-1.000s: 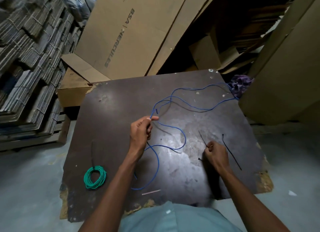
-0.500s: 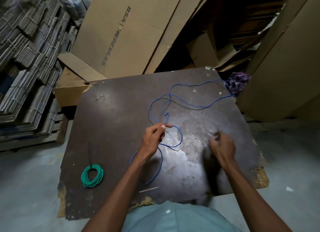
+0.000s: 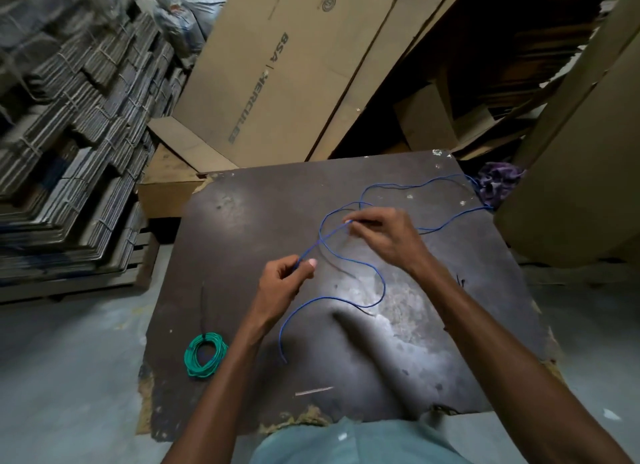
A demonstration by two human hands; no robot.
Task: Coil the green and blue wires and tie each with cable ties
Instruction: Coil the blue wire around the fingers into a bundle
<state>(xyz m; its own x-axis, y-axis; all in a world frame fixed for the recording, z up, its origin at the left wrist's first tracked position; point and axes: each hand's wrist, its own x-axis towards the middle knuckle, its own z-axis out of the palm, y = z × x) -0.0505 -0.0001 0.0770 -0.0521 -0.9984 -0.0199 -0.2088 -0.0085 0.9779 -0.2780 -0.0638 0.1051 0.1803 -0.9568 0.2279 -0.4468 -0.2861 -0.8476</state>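
A long blue wire (image 3: 375,273) lies in loose loops across the dark board (image 3: 242,241), its far end running off the right edge. My left hand (image 3: 284,287) pinches it near the middle of the board. My right hand (image 3: 381,235) pinches the same wire a little farther away and to the right. The stretch between both hands is taut. The green wire (image 3: 204,354) lies coiled at the board's near left, bound by a black cable tie (image 3: 203,307) whose tail points away from me. Another black cable tie (image 3: 460,280) peeks out beside my right forearm.
Large cardboard boxes (image 3: 287,72) lean behind the board, and another (image 3: 571,193) crowds its right edge. A purple cloth (image 3: 498,183) sits at the far right corner. Stacked bundled sheets (image 3: 69,117) fill the left. A small pale stick (image 3: 313,391) lies near the front edge.
My right hand left the black cable ties and moved up and left to grip the blue wire. My left hand kept its grip and the wire's loops shifted.
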